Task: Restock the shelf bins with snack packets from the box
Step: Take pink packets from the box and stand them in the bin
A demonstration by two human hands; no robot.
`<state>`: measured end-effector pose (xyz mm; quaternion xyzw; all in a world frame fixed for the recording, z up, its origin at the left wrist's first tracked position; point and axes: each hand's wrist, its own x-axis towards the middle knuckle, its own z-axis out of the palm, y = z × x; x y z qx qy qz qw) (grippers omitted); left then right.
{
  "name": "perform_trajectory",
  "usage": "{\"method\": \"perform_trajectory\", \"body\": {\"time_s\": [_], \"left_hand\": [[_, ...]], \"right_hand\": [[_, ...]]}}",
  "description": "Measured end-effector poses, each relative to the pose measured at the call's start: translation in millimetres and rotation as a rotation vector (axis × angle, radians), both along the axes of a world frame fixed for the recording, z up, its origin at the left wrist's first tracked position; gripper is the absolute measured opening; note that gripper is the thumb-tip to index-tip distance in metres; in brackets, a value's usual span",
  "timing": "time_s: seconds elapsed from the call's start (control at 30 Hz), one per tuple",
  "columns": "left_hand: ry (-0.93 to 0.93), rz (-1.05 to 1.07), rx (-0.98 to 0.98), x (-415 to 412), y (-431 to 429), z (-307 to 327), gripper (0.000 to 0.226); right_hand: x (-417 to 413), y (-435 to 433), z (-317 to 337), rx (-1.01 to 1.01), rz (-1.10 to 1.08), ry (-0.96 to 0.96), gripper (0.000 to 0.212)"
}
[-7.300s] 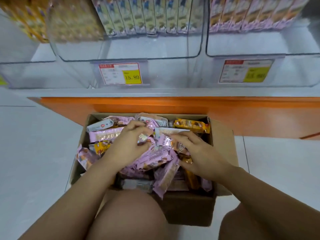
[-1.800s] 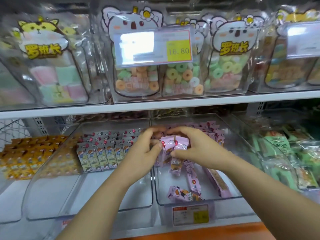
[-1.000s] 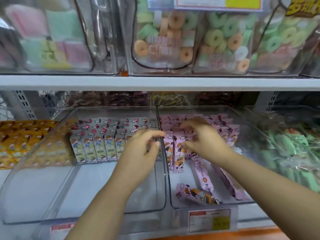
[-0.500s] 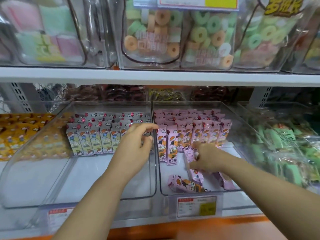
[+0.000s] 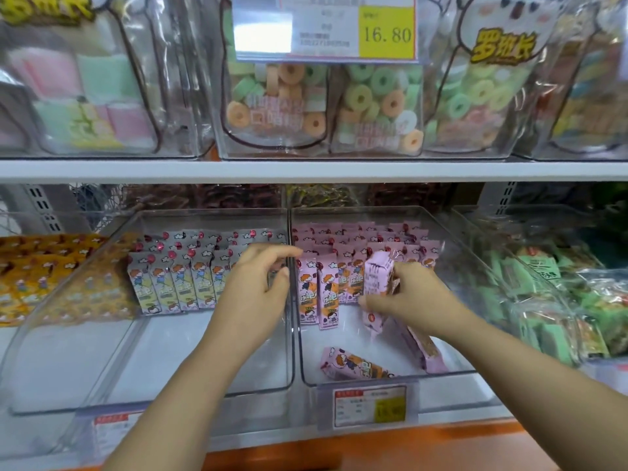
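Observation:
My right hand (image 5: 407,297) grips a pink snack packet (image 5: 378,283), held upright inside the clear right bin (image 5: 380,380), just in front of rows of standing pink packets (image 5: 343,263). Another pink packet (image 5: 353,365) lies flat near the bin's front, and more lie under my right wrist (image 5: 426,351). My left hand (image 5: 256,290) hovers with relaxed fingers over the divider between the two bins and holds nothing. The left clear bin (image 5: 170,389) has rows of grey packets (image 5: 173,283) at its back. The box is out of view.
Yellow packets (image 5: 30,273) fill the bin at far left and green packets (image 5: 550,300) the bin at right. The upper shelf (image 5: 306,169) carries bags of ring candy and marshmallows, with a 16.80 price tag (image 5: 326,27). A price label (image 5: 370,406) fronts the right bin.
My right hand has lifted a pink packet from the bin floor and stood it upright. My left hand has stayed near the divider. The view has tilted slightly up.

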<state>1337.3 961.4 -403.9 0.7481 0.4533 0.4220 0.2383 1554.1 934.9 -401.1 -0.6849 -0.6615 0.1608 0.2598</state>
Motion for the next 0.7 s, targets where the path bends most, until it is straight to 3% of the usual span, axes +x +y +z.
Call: {"method": "perform_trajectory", "body": {"time_s": [0.1, 0.23, 0.33, 0.4, 0.5, 0.57, 0.63, 0.7], "left_hand": [[0.025, -0.038, 0.056, 9, -11, 19, 0.027], [-0.006, -0.157, -0.018, 29, -27, 37, 0.044], [-0.007, -0.154, 0.003, 34, -32, 41, 0.029], [-0.114, -0.127, -0.016, 33, -33, 40, 0.021], [-0.275, -0.118, -0.111, 29, -31, 37, 0.019], [-0.282, -0.13, -0.146, 28, -29, 35, 0.018], [-0.195, -0.11, -0.136, 27, -26, 32, 0.016], [-0.071, -0.077, -0.109, 24, -25, 29, 0.014]], "right_hand": [[-9, -10, 18, 0.146, 0.009, -0.085, 0.031], [-27, -24, 36, 0.267, 0.042, -0.341, 0.034], [-27, -30, 43, 0.252, 0.116, -0.344, 0.04], [-15, -32, 45, 0.15, 0.128, -0.137, 0.048], [2, -38, 43, -0.047, 0.091, 0.491, 0.048], [6, -37, 35, -0.111, 0.084, 0.895, 0.037], [8, -33, 30, -0.058, 0.042, 1.072, 0.029], [11, -27, 28, 0.051, -0.021, 1.048, 0.027]]}}
